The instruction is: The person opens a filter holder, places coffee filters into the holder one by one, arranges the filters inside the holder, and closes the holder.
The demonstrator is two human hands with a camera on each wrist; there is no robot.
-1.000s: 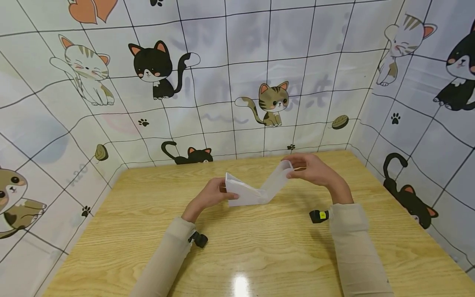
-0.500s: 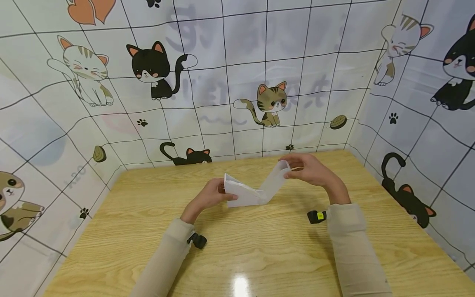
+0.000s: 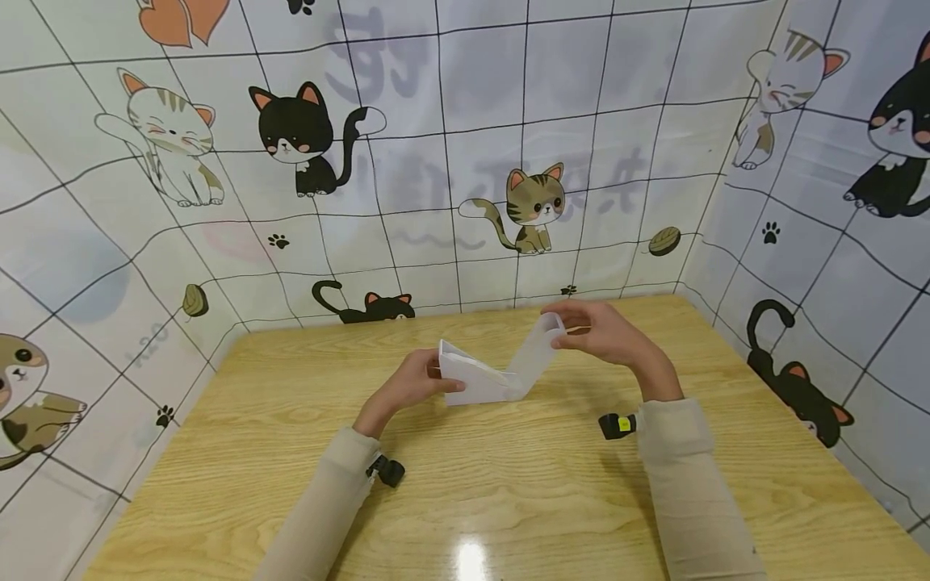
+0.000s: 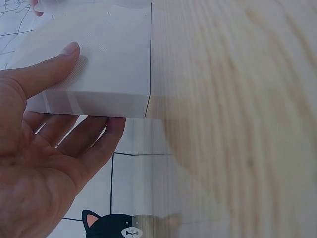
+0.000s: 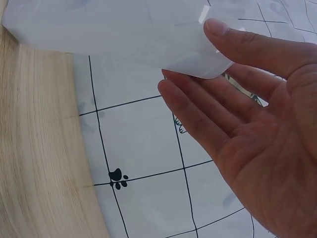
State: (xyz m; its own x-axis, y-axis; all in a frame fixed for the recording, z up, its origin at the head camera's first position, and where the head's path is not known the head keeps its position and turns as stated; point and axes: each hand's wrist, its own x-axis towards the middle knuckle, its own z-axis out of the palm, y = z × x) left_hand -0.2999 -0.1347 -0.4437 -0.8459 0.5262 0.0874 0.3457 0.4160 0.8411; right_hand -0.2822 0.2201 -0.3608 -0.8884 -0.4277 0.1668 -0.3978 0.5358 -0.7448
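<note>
A thin white box stands on its long edge in the middle of the table, one end slanting up in the head view. My left hand grips its left end, thumb on the near broad face and fingers behind. From the box's right end a translucent plastic cover angles upward to the right. Its raised, rounded end lies between the thumb and fingers of my right hand. In the right wrist view the thumb presses the milky plastic, with the other fingers beneath it.
A light wood table spreads under both arms. Behind it and along its sides hangs a white gridded cloth printed with cartoon cats. Small black cameras sit at the wrists, low over the tabletop.
My right hand has drifted slightly left along with the raised end of the plastic cover. The left hand keeps its grip on the box, which has hardly moved.
</note>
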